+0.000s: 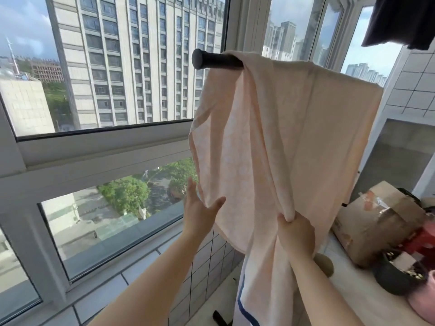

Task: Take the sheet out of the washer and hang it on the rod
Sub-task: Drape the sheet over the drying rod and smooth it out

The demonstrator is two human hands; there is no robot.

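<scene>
A: Quick one. Risk first. Your sheet [282, 128] is already draped over the rod [217, 61], but it sits bunched near the rod's free end. Tug sideways toward that end and I'd guess the whole thing slides off.

B: What else could go wrong?

A: The hang looks uneven. A long tail drops low on the near side, with the blue-striped edge at the bottom. Pull down hard on that fold and the weight may drag the rest over the rod. The cardboard box [379, 222] and dark bowl [395, 276] on the ledge to the right sit close to the cloth, so a wide swing might catch them.

B: Hands?

A: Your right hand [295, 234] pinches a gathered fold at the lower middle of the sheet, fingers curled around it. Your left hand [200, 210] is spread flat, fingers straight, at the sheet's left lower edge, thumb against the cloth, gripping nothing. Washer isn't in view.
</scene>
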